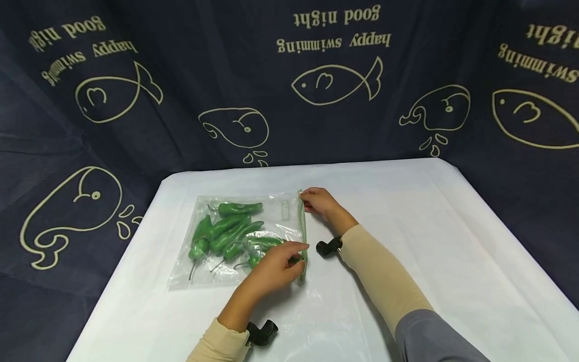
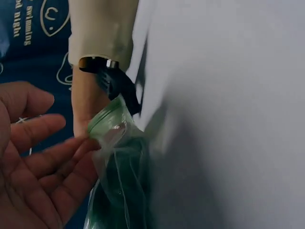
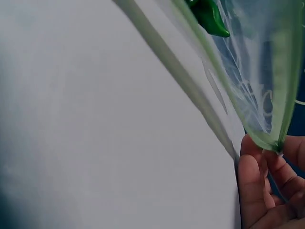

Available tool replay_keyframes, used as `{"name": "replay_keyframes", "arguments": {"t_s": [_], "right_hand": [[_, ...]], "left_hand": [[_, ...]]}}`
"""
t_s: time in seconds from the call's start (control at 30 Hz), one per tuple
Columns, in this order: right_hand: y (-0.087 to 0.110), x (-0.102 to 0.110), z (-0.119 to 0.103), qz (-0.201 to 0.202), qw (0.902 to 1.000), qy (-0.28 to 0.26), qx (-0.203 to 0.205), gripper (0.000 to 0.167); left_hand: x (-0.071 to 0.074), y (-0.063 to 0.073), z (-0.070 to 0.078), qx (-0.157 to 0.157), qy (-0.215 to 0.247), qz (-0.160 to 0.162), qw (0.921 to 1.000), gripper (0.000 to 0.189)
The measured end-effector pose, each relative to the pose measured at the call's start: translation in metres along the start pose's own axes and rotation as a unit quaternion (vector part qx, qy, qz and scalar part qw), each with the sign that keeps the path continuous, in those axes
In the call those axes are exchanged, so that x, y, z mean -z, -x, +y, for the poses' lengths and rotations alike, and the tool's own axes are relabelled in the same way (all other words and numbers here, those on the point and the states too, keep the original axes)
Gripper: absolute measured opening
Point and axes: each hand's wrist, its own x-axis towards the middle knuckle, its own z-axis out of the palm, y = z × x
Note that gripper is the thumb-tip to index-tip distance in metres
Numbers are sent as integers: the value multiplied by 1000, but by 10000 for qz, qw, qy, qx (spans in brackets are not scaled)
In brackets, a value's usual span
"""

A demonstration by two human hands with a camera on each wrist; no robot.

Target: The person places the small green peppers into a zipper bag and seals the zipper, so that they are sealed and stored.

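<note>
A clear zip bag (image 1: 270, 205) with a green zip strip (image 1: 303, 223) lies flat, and several green peppers (image 1: 228, 232) are inside it. My right hand (image 1: 319, 201) pinches the far corner of the strip between thumb and fingertips. In the right wrist view, the strip's two sides (image 3: 190, 90) spread apart from that corner, so the mouth gapes. My left hand (image 1: 277, 264) is over the near end of the mouth. The left wrist view shows its fingers (image 2: 57, 155) loosely spread, with fingertips right at the bag's edge (image 2: 112, 114).
The bag lies on a white-covered table (image 1: 407, 201). A dark blue curtain (image 1: 253, 50) with fish and whale drawings hangs behind and beside it. Black wrist cameras (image 1: 329, 246) are strapped at both sleeve ends.
</note>
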Motion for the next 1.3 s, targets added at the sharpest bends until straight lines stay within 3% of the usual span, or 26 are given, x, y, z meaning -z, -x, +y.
{"name": "replay_keyframes", "arguments": {"t_s": [0.23, 0.4, 0.6, 0.77, 0.87, 0.97, 1.1, 1.2, 1.3], "right_hand": [[0, 5, 1, -82, 9997, -121, -205, 22], [0, 5, 1, -170, 9995, -151, -219, 22], [-4, 7, 2, -185, 9993, -213, -228, 21], [-3, 5, 0, -195, 9993, -203, -233, 22], [-3, 5, 0, -190, 9994, -217, -203, 20], [-4, 5, 0, -176, 9993, -250, -207, 19], [-4, 3, 0, -187, 9990, -313, -241, 16], [-4, 2, -1, -190, 9990, -324, -250, 17], [-4, 1, -1, -218, 9990, -282, -286, 19]], "left_hand": [[-4, 2, 4, -517, -805, -533, 9940, 33], [-1, 0, 8, -744, -1392, -1108, 9812, 30], [1, -3, 16, -968, -2268, -1845, 9514, 29], [-4, -1, 17, -1623, -3175, -1924, 9143, 24], [2, -3, 16, -1836, -3246, -2024, 9055, 25], [19, -14, 16, -1655, -2869, -2014, 9218, 29], [52, -36, 13, -1115, -2499, -1580, 9488, 33], [70, -58, 3, -709, -2380, -1320, 9596, 36], [77, -78, -12, -233, -2134, -1240, 9688, 38]]}}
